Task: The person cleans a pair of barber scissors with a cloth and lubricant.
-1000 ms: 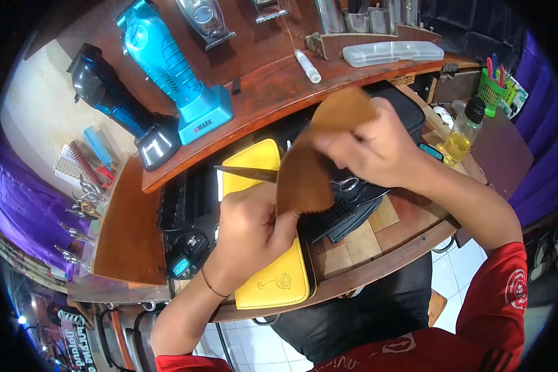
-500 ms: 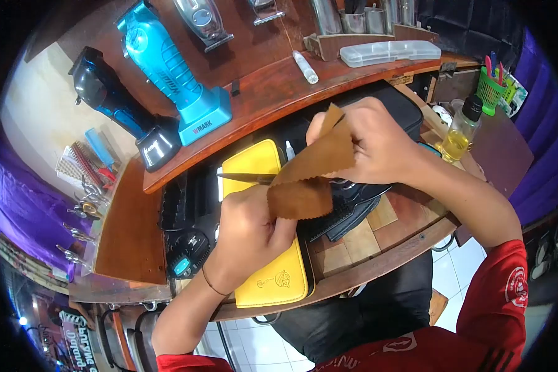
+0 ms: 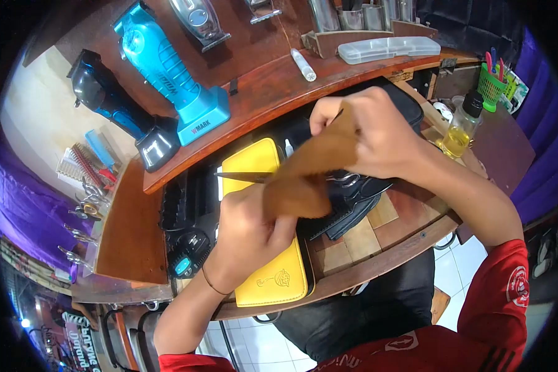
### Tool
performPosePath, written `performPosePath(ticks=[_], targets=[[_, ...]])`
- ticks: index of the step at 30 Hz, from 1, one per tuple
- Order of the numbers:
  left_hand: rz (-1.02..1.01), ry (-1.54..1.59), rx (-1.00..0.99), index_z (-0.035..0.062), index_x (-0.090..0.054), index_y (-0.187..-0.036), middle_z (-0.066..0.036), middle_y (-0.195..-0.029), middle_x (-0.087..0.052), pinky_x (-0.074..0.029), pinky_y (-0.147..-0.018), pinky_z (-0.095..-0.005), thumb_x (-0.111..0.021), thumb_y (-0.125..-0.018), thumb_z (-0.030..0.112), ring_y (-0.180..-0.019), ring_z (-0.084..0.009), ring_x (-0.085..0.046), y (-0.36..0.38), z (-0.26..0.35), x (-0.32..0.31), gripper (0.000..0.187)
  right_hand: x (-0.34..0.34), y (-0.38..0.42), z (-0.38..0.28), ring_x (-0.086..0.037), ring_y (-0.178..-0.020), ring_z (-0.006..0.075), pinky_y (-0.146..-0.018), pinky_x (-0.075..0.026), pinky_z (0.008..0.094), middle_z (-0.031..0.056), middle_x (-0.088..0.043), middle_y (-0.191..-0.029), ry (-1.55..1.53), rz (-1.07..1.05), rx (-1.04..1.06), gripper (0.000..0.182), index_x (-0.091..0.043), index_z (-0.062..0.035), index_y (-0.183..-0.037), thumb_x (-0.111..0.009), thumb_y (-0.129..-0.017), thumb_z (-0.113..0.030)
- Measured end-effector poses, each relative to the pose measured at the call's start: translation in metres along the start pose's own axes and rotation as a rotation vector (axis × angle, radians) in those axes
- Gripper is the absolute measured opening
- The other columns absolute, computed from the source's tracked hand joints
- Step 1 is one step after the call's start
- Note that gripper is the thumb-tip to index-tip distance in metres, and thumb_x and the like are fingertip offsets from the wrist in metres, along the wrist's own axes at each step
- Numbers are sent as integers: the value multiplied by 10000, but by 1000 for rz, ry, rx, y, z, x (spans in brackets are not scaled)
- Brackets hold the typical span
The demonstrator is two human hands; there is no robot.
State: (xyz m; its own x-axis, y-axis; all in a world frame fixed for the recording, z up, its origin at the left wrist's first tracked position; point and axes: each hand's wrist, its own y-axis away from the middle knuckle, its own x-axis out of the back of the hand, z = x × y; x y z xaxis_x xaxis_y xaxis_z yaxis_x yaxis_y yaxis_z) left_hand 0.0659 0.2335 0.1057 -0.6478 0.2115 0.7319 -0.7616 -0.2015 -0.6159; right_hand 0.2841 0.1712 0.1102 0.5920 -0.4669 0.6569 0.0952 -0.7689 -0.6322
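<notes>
My left hand [image 3: 248,226] is closed over the yellow case, gripping what look like scissors. One pointed, dark metal blade [image 3: 245,177] sticks out to the left above my knuckles; the rest is hidden by my fingers and the cloth. My right hand [image 3: 384,133] pinches a brown cloth [image 3: 322,149] with a zigzag edge, which drapes down to my left fingers and is blurred. A thin dark tip shows at the cloth's upper edge. Beneath my left hand lies the yellow zip case [image 3: 273,279], stamped with a small logo.
On the raised shelf stand a turquoise clipper [image 3: 167,68] and a black clipper [image 3: 115,105] on their stands. A white pen-like tool [image 3: 303,65] and clear plastic box [image 3: 387,49] lie behind. At right are a yellow liquid bottle [image 3: 459,133] and green basket [image 3: 491,87].
The brown cloth has shifted slightly and blurred with motion. My right hand has moved a little up and to the right, while my left hand stays in place.
</notes>
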Motion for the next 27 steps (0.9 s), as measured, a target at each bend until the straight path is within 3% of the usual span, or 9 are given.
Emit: performPosePath(ticks=[2,4,5,7,8,15,19,21,27], targets=[[-112,29,257,2,-630,-808,-168,-685,-596,-487,-547,-357,-682,-685,57,-599,-327,-612,2,6,2,145,-1,-2,1,-543,-489,262,-482,-414,325,111,-539,-546,-81,130,-33,320,-607,-16,-730,-747,-686,-301],[-115,29,259,-2,-632,-816,-173,-699,-601,-492,-558,-362,-684,-659,52,-616,-334,-616,1,6,2,174,-1,-4,5,-570,-490,283,-489,-435,346,115,-559,-540,-62,155,-8,389,-625,-32,-722,-740,-687,-402],[-120,29,259,-6,-634,-825,-178,-713,-605,-496,-570,-368,-687,-634,46,-632,-340,-619,1,6,2,204,-2,-2,5,-570,-490,283,-489,-435,346,115,-559,-540,-62,156,-8,389,-625,-32,-722,-740,-687,-402],[-88,15,121,-5,-636,-822,-175,-702,-605,-497,-563,-361,-685,-652,43,-622,-337,-621,1,-3,0,184,-3,2,-1,-579,-536,246,-520,-436,304,112,-583,-612,-48,-6,-50,205,-608,-27,-763,-747,-688,-158],[-54,-2,-17,-5,-638,-820,-171,-691,-605,-497,-556,-354,-683,-670,40,-611,-334,-623,1,-6,-1,163,-1,1,-8,-558,-511,250,-508,-423,316,117,-557,-583,29,-93,-91,225,-591,-29,-738,-744,-688,-185],[-64,5,68,2,-634,-843,-163,-746,-628,-513,-611,-360,-690,-627,34,-669,-355,-629,3,-4,1,225,1,1,4,-545,-513,286,-501,-421,313,125,-551,-604,-94,77,-29,218,-578,-9,-753,-726,-666,-144],[-21,-12,77,-8,-625,-811,-163,-718,-616,-509,-589,-352,-674,-648,20,-640,-355,-623,0,0,-1,173,-4,3,6,-557,-525,286,-490,-419,312,131,-573,-641,-40,-17,77,205,-567,-5,-689,-728,-641,-123],[55,-65,4,-9,-622,-793,-160,-690,-607,-504,-568,-344,-664,-678,13,-611,-347,-620,-1,0,-1,124,-5,3,5,-587,-536,308,-497,-439,364,115,-566,-550,-12,-62,13,281,-580,-52,-671,-744,-654,-280],[56,65,129,-10,-614,-768,-159,-616,-577,-492,-538,-344,-640,-720,3,-560,-336,-606,-1,1,-6,57,-6,1,10,-575,-554,332,-507,-438,368,126,-581,-573,-136,142,53,238,-581,-38,-697,-708,-696,-240]])
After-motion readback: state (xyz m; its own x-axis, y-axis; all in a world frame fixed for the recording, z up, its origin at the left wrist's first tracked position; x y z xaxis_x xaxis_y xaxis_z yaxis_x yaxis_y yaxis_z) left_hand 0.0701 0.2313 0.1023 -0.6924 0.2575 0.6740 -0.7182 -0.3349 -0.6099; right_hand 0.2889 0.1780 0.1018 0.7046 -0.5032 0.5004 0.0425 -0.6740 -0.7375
